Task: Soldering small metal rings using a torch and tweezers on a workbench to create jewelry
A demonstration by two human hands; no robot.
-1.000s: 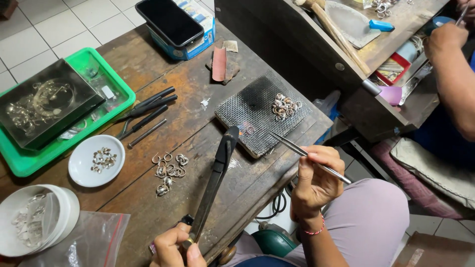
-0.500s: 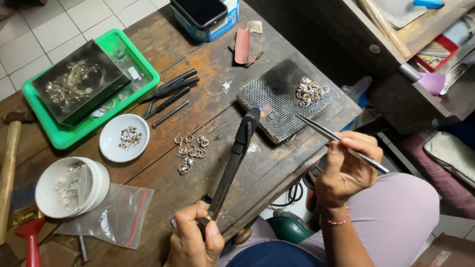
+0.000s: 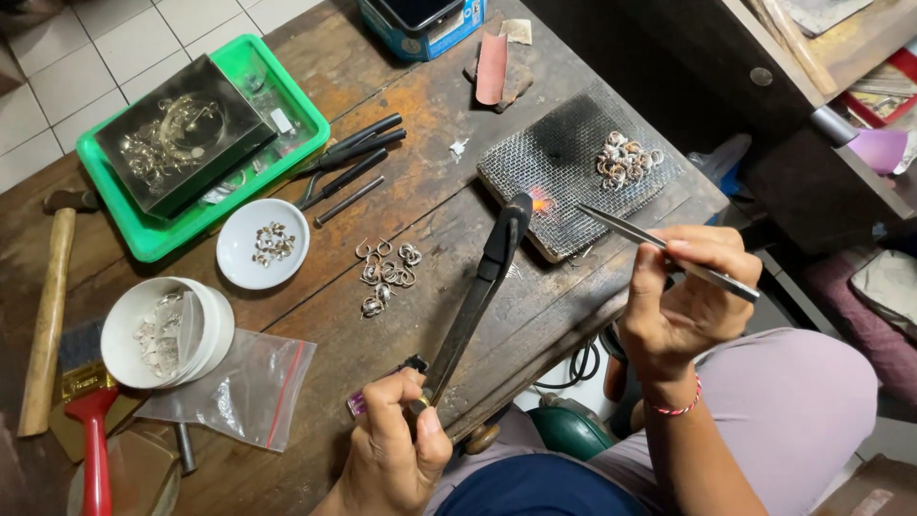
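1. Fingers of the left hand (image 3: 392, 449) are wrapped shut around the lower end of a long black torch (image 3: 478, 291); fingers of the right hand (image 3: 683, 301) are pinched together on a pair of slim metal tweezers (image 3: 659, 250).
2. The torch is held at its rear end, seemingly so that the hand is kept well away from the flame (image 3: 540, 201), which glows orange at the nozzle.
3. The torch's long axis is laid diagonally, from the hand at the near edge of the wooden workbench (image 3: 287, 325) up and to the right; its nozzle is pointed at the near-left part of a dark wire mesh pad (image 3: 564, 153).
4. The tweezers are slanted from the right hand up and to the left, and their tips are brought just beside the flame, on the mesh. Whatever is gripped at the tips is too small to be made out.
5. A heap of small metal rings (image 3: 626, 161) is kept on the far right of the mesh, apart from the flame, presumably to be spared the heat.
6. More loose rings (image 3: 387, 277) are spread on the bench left of the torch, near a white dish (image 3: 239, 263) and a green tray (image 3: 158, 239).
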